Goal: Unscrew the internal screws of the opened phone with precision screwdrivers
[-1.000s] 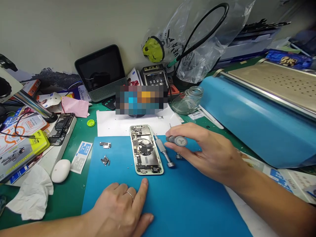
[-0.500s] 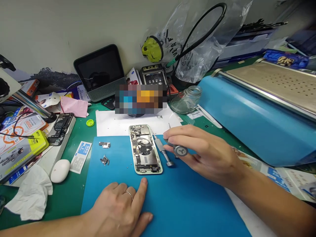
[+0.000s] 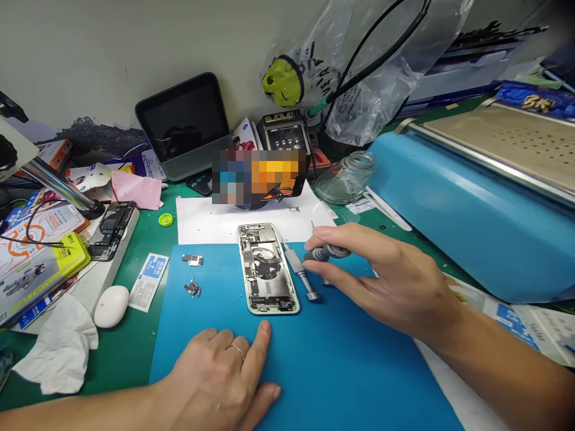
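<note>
An opened phone lies face down on a blue mat, its inner boards showing. My right hand is just right of it, fingers pinched on a grey screwdriver held nearly level above the mat. A second silver screwdriver lies on the mat between the phone and my right hand. My left hand rests flat on the mat below the phone, fingers spread, a ring on one finger, index fingertip close to the phone's bottom edge. Two small removed parts lie left of the phone.
A large blue machine fills the right side. A glass jar, a small screen device and a plastic bag stand at the back. Left lie another opened phone, a white mouse, a crumpled tissue and boxes.
My right hand has turned the grey screwdriver, whose end cap no longer faces me, and raised it slightly. The view shifted a little. My left hand stayed put.
</note>
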A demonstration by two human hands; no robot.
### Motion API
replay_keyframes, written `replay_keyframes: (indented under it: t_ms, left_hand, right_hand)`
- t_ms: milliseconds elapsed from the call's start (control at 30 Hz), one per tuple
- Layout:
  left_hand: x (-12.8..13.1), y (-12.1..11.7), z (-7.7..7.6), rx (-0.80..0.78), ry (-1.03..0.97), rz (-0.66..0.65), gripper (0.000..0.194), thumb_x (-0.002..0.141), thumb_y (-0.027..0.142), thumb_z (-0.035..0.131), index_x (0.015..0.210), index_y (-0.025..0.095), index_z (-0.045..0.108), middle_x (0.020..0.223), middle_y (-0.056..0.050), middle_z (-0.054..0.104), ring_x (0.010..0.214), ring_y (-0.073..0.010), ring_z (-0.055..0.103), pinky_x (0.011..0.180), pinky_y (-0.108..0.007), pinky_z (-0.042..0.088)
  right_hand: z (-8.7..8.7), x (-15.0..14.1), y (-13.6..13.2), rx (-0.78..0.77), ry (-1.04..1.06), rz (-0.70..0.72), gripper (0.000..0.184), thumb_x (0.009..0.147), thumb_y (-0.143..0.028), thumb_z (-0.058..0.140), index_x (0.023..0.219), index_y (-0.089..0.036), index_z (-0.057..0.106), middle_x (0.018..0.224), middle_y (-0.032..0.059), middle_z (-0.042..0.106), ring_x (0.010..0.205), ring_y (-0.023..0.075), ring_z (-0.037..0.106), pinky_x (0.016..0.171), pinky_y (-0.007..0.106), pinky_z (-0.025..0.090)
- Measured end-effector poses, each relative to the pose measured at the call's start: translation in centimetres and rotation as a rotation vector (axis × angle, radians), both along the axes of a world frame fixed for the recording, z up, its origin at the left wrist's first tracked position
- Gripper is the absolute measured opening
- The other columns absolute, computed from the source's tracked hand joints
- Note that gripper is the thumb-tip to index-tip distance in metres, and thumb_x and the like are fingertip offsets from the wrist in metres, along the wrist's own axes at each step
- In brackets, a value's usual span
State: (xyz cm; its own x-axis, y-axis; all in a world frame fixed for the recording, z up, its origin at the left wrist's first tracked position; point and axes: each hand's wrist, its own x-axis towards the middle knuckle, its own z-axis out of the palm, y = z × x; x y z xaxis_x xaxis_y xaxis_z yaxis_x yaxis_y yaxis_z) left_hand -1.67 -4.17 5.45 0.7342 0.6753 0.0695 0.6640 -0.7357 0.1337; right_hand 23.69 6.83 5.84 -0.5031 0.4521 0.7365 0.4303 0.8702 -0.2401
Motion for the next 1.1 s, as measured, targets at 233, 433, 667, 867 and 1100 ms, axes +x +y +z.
replay_keyframes:
  t_ms: [233,433,667,867,1100]
  left_hand:
    - [0.0,0.0,0.2,-0.002,0.003,0.001,0.052,0.113,0.038,0.013,0.144,0.004,0.039,0.08,-0.003,0.069,0.062,-0.0213,0.066,0.054,-0.036,0.049]
    - [-0.1,0.1,0.2,-0.003,0.009,0.003,0.051,0.113,0.039,0.014,0.145,0.005,0.037,0.079,-0.003,0.069,0.062,-0.0216,0.066,0.053,-0.036,0.049]
    - [-0.1,0.1,0.2,-0.006,0.011,-0.003,0.051,0.113,0.039,0.016,0.145,0.005,0.037,0.08,-0.003,0.068,0.062,-0.0218,0.066,0.054,-0.037,0.048]
    - [-0.1,0.0,0.1,0.006,0.007,0.006,0.051,0.113,0.04,0.015,0.144,0.006,0.037,0.08,-0.003,0.068,0.063,-0.0219,0.065,0.055,-0.037,0.048]
    - [-0.1,0.1,0.3,-0.016,0.018,-0.003,0.051,0.113,0.039,0.014,0.145,0.005,0.036,0.08,-0.003,0.068,0.063,-0.0222,0.066,0.055,-0.038,0.049]
  right_hand:
    - [-0.1,0.3,0.2,-0.072,0.004,-0.269,0.033,0.092,-0.015,0.069,0.121,-0.024,0.056,0.097,0.0038,0.073,0.075,0.0183,0.071,0.071,0.031,0.057]
    - [0.0,0.9,0.8,-0.097,-0.154,-0.252,0.013,0.097,-0.012,0.057,0.091,-0.023,0.054,0.099,0.0053,0.073,0.091,0.0205,0.072,0.079,0.03,0.055]
    - [-0.9,1.0,1.1,-0.173,-0.359,-0.236,0.013,0.1,-0.014,0.049,0.094,-0.019,0.059,0.103,0.0089,0.069,0.091,0.0215,0.069,0.073,0.032,0.05]
    - [-1.0,0.8,1.1,-0.161,-0.344,-0.215,0.013,0.101,-0.016,0.049,0.102,-0.019,0.062,0.109,0.0092,0.066,0.095,0.0218,0.067,0.078,0.032,0.053]
    - [-1.5,0.8,1.3,-0.226,-0.405,-0.175,0.015,0.1,-0.018,0.048,0.1,-0.018,0.063,0.113,0.0121,0.061,0.097,0.0236,0.067,0.081,0.036,0.057]
